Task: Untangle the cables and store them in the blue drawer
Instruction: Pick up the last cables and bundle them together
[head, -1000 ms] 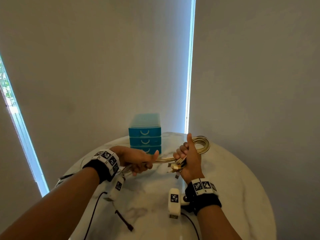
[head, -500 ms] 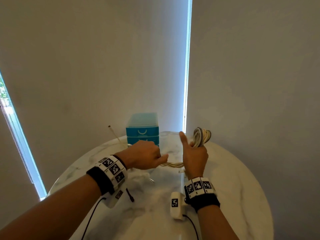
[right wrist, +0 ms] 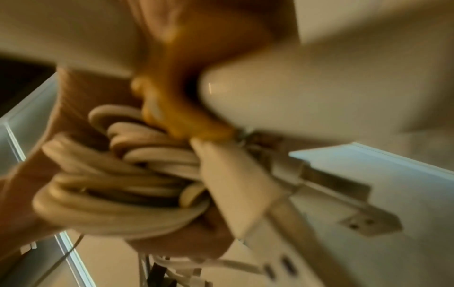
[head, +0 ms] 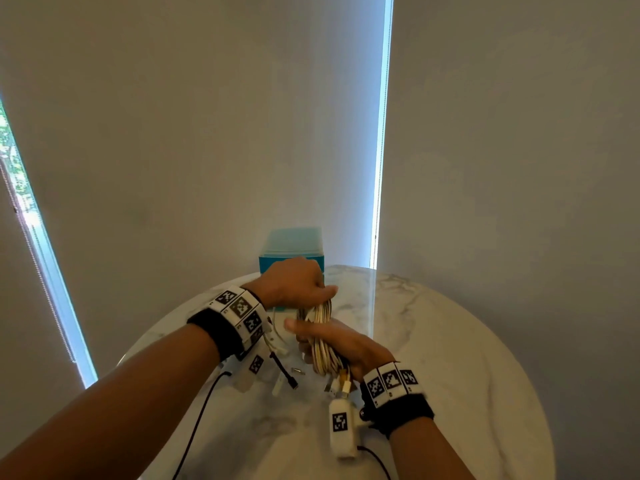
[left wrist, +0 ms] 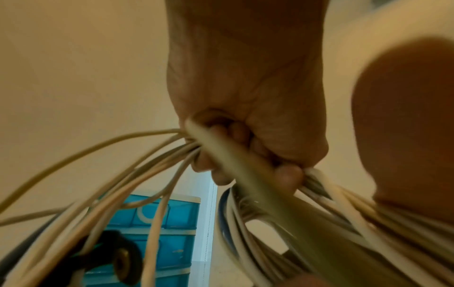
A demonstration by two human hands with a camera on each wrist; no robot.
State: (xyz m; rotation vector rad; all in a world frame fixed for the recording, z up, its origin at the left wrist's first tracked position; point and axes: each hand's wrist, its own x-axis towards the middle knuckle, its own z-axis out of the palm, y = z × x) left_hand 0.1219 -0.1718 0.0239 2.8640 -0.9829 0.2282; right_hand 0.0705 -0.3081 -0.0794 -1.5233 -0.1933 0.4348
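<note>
Now both your hands clutch the cream cable bundle point(head: 320, 336) above the marble tabletop point(head: 433, 341).
Your left hand point(head: 294, 282) fists its upper loops; your right hand point(head: 341, 344) wraps the lower coil, just before the blue drawer unit point(head: 294, 251).

Both forearms enter from lower frame, wrists banded. Left hand point(head: 294, 282) fisted at centre, gripping the cables point(head: 320, 337). Right hand point(head: 341, 344) just below, fingers curled round them.

We see smooth, cream, rubbery-coated cables point(head: 320, 344) with metal plug tips. The table point(head: 433, 358) looks like glossy veined marble, and the blue drawer unit point(head: 294, 249) translucent plastic.
</note>
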